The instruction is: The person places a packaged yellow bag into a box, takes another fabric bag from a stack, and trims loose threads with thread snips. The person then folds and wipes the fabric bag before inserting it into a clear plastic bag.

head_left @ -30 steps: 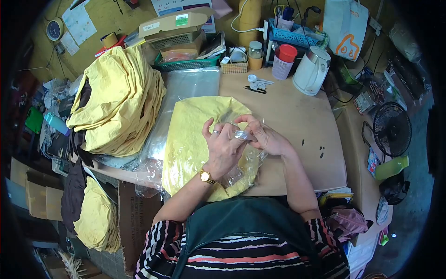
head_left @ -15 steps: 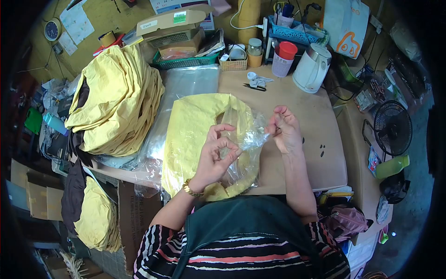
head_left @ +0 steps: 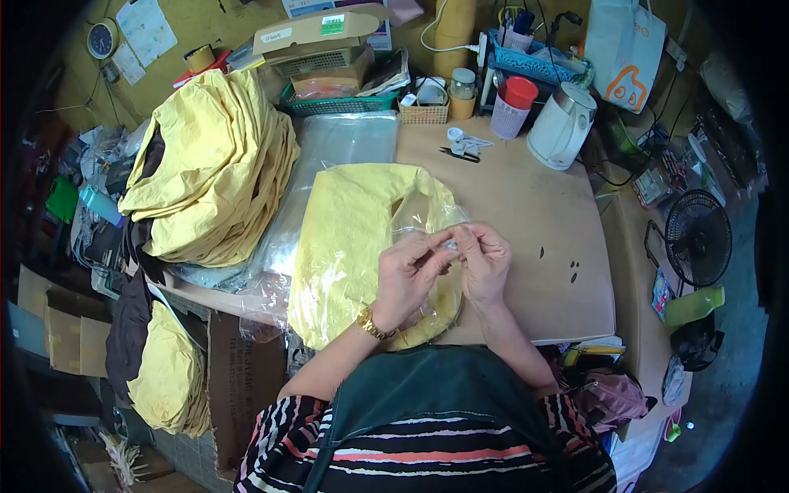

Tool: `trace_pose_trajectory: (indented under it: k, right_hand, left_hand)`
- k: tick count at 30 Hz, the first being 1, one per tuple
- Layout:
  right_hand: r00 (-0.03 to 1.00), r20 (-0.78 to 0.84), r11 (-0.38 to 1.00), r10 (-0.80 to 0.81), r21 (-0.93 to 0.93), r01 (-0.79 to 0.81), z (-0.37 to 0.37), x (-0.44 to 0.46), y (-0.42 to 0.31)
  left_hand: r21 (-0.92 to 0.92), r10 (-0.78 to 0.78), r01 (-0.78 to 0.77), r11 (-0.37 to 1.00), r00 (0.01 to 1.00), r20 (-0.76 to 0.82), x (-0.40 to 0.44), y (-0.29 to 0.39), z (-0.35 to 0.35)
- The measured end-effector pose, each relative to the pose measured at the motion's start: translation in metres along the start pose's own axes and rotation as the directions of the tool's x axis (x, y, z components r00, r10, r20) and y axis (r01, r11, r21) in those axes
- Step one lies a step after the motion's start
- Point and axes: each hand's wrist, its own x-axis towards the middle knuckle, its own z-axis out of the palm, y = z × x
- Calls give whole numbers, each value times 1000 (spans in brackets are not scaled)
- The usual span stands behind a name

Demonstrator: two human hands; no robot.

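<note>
A folded yellow fabric piece (head_left: 341,238) lies in a clear plastic bag (head_left: 419,215) at the front of the table. Over the bag's right part, my left hand (head_left: 407,275) and my right hand (head_left: 486,267) meet with fingertips close together. Each is pinched closed on the bag's gathered clear plastic, a small shiny bit of which shows between the fingertips. Most of the gripped plastic is hidden by the fingers. A gold watch is on my left wrist.
A tall stack of yellow fabric pieces (head_left: 209,172) stands at the left, beside flat clear plastic sheets (head_left: 349,135). Small black snips (head_left: 460,154), a white kettle (head_left: 563,127) and a basket (head_left: 423,111) sit at the back. A black fan (head_left: 697,238) stands at the right.
My hands have come together, the right moving left and down, the left moving right. The plastic stretched between them is now bunched at the fingertips. The view has shifted slightly.
</note>
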Motion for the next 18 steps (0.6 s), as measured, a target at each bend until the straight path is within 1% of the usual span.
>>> trace_pose_trajectory:
  k: [1,2,3,4,5,6,7,8,9,10,11,12,13,14,15,16,17,18]
  right_hand:
    - [1000,15,999,13,-49,-12,-8,-1,3]
    - [999,26,995,24,-97,-21,-13,-1,4]
    - [999,24,995,25,-97,-22,-14,2,0]
    - [996,85,954,-40,-293,63,-15,5,-6]
    - [983,160,869,-91,-469,157,-14,7,-15]
    - [983,161,869,-89,-470,156,-12,8,-30]
    - [961,248,715,-125,-649,261,-8,10,-48]
    - [931,338,513,-140,-779,360,-8,13,-57]
    - [931,338,513,-141,-779,361,-17,14,-59]
    - [905,426,426,15,-821,380,-29,13,-60]
    - [855,487,336,179,-847,412,-36,11,-61]
    - [855,486,334,180,-848,412,-32,9,-65]
    - [835,549,248,-22,-806,537,-24,6,-70]
    - [769,603,138,-213,-760,635,-17,4,-73]
    - [770,602,138,-211,-762,633,-15,4,-69]
    - [773,590,248,-231,-733,633,-14,4,-63]
    - [778,576,354,-251,-693,628,-15,3,-58]
    - [778,576,353,-252,-694,628,-18,2,-52]
  left_hand:
    - [-49,-49,48,998,999,-24,0,-3,1]
    - [-48,-50,49,998,999,-22,1,-5,0]
    - [10,-64,64,998,998,23,4,-2,-1]
    - [67,-83,79,995,994,65,5,-1,-2]
    - [66,-87,83,994,994,62,5,0,-3]
    - [27,-104,103,994,994,34,7,1,-6]
    - [-13,-119,119,993,993,6,9,1,-7]
    - [-14,-115,115,993,993,5,12,2,-8]
    - [-63,-131,128,990,990,-44,13,2,-9]
    - [-115,-153,142,983,984,-90,13,2,-9]
    - [-117,-155,144,983,984,-88,13,3,-10]
    - [58,-69,73,996,996,-61,13,3,-12]
    - [230,13,-8,973,1000,-21,15,3,-12]
    - [229,12,-7,974,1000,-21,14,7,-11]
    - [343,105,-112,932,994,39,13,13,-10]
    - [445,190,-221,868,975,113,12,16,-9]
    - [443,190,-222,868,975,117,11,16,-8]
    - [457,218,-255,852,967,133,10,17,-7]
